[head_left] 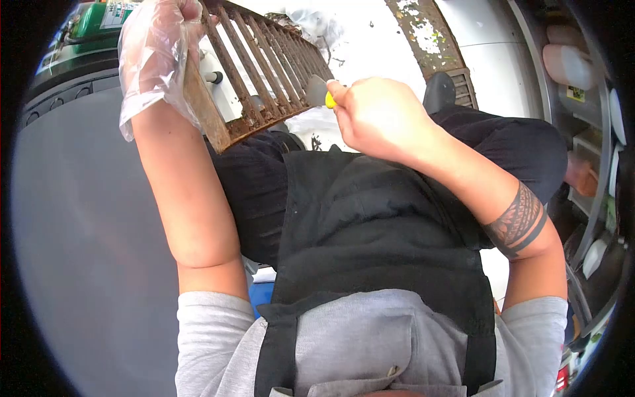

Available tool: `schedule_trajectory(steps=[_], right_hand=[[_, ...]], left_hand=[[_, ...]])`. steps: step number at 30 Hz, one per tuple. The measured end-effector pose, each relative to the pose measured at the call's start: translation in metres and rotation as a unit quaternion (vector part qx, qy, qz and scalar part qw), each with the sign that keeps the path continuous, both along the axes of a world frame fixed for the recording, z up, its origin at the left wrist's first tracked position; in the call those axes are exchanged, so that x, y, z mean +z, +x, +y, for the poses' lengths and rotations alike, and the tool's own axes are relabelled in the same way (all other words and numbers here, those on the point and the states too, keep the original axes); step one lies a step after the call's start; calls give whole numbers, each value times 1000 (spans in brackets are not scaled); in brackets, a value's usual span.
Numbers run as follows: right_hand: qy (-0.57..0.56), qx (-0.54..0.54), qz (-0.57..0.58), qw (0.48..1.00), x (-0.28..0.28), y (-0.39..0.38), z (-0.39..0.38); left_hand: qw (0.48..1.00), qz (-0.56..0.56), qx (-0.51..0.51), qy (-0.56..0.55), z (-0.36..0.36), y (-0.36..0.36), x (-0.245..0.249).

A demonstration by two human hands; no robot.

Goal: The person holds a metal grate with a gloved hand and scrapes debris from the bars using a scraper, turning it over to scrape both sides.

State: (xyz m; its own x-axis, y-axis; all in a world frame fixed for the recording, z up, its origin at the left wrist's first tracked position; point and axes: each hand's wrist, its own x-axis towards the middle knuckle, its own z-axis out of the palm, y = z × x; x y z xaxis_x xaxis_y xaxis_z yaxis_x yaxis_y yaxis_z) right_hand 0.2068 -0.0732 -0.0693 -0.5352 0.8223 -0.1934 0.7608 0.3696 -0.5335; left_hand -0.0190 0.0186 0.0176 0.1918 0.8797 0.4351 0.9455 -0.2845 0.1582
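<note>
My left hand, in a loose clear plastic glove, grips the near corner of a rusty metal grate and holds it tilted above my knees. My right hand is bare and closed around a small scraper with a yellow handle. The scraper's grey blade touches the grate's right edge. A tattooed band circles my right forearm. I wear a black apron over a grey shirt.
A second rusty grate lies further off on a white surface. A green container stands at the top left above a dark appliance edge. A grey surface fills the left. Jugs and tubs crowd the right side.
</note>
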Motion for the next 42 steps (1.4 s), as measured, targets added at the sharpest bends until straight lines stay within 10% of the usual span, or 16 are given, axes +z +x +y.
schedule_trajectory(steps=[42], right_hand=[[55,-28,53,997,-3,-45,21]], left_hand=[[999,33,24,10,-19,-7,13]])
